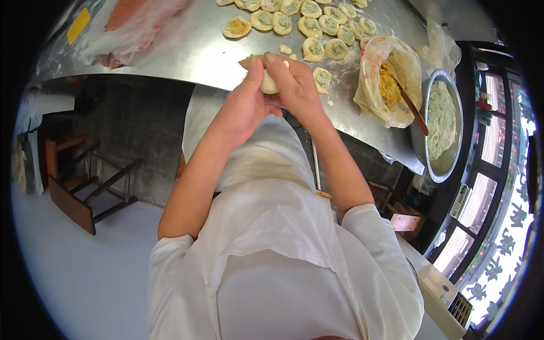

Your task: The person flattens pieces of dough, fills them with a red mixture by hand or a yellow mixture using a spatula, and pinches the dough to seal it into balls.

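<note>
A pale ball of dough (268,84) is cupped between my left hand (244,102) and my right hand (297,87), just over the near edge of the steel table (187,55). The thumbs meet above it, and fingers hide much of its surface. To the right of my right hand lies a dough round topped with pale green filling (322,80). Several more such rounds (310,26) spread across the table behind. One dough round bears yellow filling (236,27). Small dough scraps (285,49) rest beyond my hands.
At the right stands an open plastic bag (367,85) of yellow filling (389,87) with a wooden spatula (411,106) in it. Beside it is a metal bowl (458,123) of pale green filling (442,119). Plastic sheeting (144,29) covers something reddish at left. A wooden chair (89,191) is below.
</note>
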{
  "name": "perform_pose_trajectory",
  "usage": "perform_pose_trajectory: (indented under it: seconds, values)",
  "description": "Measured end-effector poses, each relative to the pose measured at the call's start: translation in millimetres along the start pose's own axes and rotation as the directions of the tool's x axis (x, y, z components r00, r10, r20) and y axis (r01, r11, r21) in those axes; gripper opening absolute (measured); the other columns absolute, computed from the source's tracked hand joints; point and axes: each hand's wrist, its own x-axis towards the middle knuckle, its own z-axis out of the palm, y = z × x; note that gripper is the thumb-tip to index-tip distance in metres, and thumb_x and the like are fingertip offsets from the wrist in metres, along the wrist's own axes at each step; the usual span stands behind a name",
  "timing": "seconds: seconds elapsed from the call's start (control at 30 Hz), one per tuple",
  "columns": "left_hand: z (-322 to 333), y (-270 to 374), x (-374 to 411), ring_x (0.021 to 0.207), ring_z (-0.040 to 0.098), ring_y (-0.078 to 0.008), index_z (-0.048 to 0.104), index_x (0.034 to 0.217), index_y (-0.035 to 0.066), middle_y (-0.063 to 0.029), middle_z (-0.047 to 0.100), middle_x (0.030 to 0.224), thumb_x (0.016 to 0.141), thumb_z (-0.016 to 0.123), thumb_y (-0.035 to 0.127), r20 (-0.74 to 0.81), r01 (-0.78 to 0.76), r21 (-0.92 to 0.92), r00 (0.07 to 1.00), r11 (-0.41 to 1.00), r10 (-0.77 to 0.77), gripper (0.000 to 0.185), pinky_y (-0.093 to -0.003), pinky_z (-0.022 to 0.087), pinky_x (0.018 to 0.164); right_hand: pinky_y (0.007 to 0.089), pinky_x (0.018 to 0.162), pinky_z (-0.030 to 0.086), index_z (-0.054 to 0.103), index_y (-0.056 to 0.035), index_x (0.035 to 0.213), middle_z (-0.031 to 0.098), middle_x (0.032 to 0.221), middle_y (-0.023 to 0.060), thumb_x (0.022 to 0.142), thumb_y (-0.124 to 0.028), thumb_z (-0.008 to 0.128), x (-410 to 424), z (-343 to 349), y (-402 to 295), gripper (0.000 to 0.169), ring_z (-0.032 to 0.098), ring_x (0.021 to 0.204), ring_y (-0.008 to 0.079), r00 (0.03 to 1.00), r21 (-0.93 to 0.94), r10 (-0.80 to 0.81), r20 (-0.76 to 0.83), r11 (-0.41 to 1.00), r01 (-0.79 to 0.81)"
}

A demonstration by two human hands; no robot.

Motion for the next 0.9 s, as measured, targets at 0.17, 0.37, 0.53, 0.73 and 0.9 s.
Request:
perform_pose_trajectory:
  seconds: [0.17,0.37,0.53,0.73,0.9]
  values:
    - [3.8,-8.3,8.2,0.096,0.059,-0.0171,0.054,0.133,0.004,-0.0081,0.062,0.120,0.112,0.040,0.042,-0.166,-0.168,-0.129,0.975,0.977,0.146,0.046,-0.0333,0.049,0.081,0.0348,0.102,0.047,0.072,0.0008,0.122,0.073,0.119,0.0104,0.107,-0.030,0.049,9.2,7.2,20.4,0.041,0.060,0.115,0.0192,0.956,-0.200,-0.290,-0.040,0.940,0.277]
    - [-25.5,-0.8,9.1,0.090,0.062,-0.0178,0.057,0.126,0.001,-0.0100,0.064,0.114,0.111,0.045,0.032,-0.035,-0.157,-0.115,0.987,0.981,0.154,0.037,-0.0326,0.051,0.075,0.0326,0.097,0.050,0.070,-0.0040,0.128,0.072,0.123,0.0056,0.097,-0.018,0.068,1.0,-29.2,-14.4,0.034,0.064,0.107,0.0152,0.969,-0.194,-0.217,0.115,0.952,0.236]
    - [-28.6,3.1,13.5,0.077,0.067,-0.0174,0.058,0.124,0.002,-0.0102,0.068,0.102,0.111,0.045,0.036,0.059,-0.010,-0.065,0.998,0.998,0.014,0.039,-0.0296,0.054,0.062,0.0309,0.088,0.052,0.072,-0.0022,0.112,0.071,0.106,0.0046,0.094,-0.009,0.070,2.9,-39.0,-6.7,0.020,0.065,0.097,0.0153,0.955,-0.249,-0.233,0.184,0.929,0.274]
    - [-39.3,-0.5,19.4,0.073,0.067,-0.0169,0.059,0.121,0.002,-0.0115,0.069,0.099,0.109,0.047,0.037,0.072,0.090,-0.013,0.993,0.996,-0.089,0.039,-0.0285,0.055,0.061,0.0338,0.073,0.050,0.066,0.0006,0.100,0.065,0.093,0.0094,0.096,-0.008,0.066,9.1,-27.3,12.5,0.010,0.063,0.080,0.0211,0.895,-0.505,-0.433,0.105,0.752,0.423]
    - [-45.9,12.6,12.9,0.078,0.065,-0.0187,0.060,0.118,0.000,-0.0132,0.069,0.101,0.110,0.048,0.040,0.199,0.140,-0.164,0.974,0.976,-0.106,0.042,-0.0300,0.056,0.065,0.0358,0.068,0.050,0.066,-0.0014,0.099,0.065,0.089,0.0116,0.095,-0.008,0.066,36.1,-27.9,29.1,0.007,0.062,0.075,0.0249,0.788,-0.693,-0.609,-0.093,0.608,0.387]
